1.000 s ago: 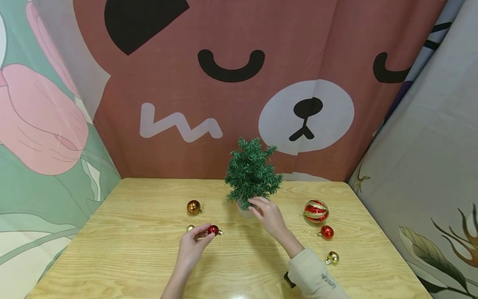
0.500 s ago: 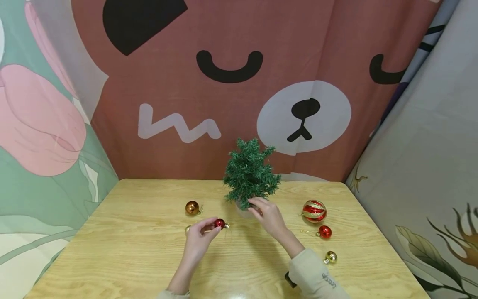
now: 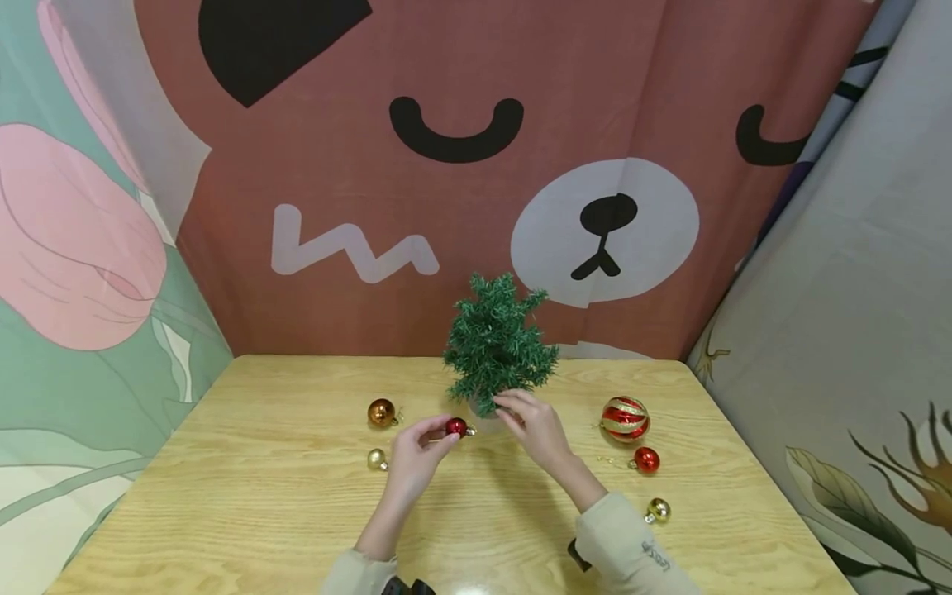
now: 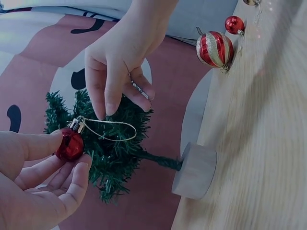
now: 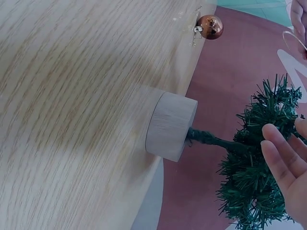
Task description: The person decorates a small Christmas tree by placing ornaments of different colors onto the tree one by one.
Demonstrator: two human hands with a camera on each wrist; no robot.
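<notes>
In the head view, my left hand [image 3: 416, 456] pinches a small dark red Christmas bauble [image 3: 456, 426] between thumb and fingers, just left of the tree. Its metal cap and a loose thread loop [image 4: 112, 130] point toward the tree in the left wrist view. A small artificial Christmas tree [image 3: 500, 335] stands upright on a pale round base [image 4: 195, 170]. At its lower front branches is my right hand [image 3: 537, 426], with fingers fairly straight and apart from the thumb in the left wrist view. Whether those fingertips touch a branch is hard to tell.
Left on the wooden table [image 3: 260, 496] lie a copper bauble [image 3: 382, 412] and a small pale gold one [image 3: 377, 459]. Rightward are a large red-and-gold striped bauble [image 3: 625, 420], a red bauble [image 3: 646, 460] and a gold one [image 3: 658, 511]. A printed curtain [image 3: 335, 165] hangs behind.
My left hand has carried the dark red bauble right and away from me, closer to the tree, uncovering the pale gold bauble. The right hand has hardly moved.
</notes>
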